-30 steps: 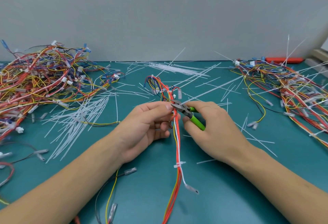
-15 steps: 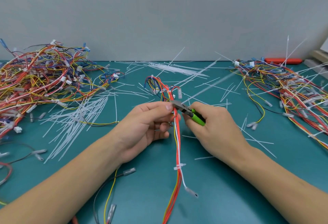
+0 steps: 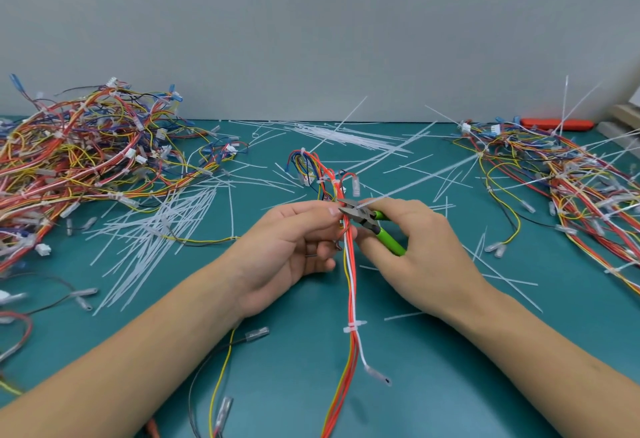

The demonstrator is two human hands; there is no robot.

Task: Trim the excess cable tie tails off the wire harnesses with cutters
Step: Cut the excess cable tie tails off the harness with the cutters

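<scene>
Our left hand point(image 3: 294, 247) pinched the wire harness point(image 3: 349, 264) steady; our right hand point(image 3: 415, 243) gripped the green-handled cutters point(image 3: 372, 224), jaws at the cable tie tail point(image 3: 415, 183).

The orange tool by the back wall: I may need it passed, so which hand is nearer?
Right. The right hand is nearer the orange tool; the left hand is farther left.

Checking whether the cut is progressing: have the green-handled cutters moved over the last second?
Yes, slightly: the cutters have shifted a little toward the far wall, up along the harness.
</scene>
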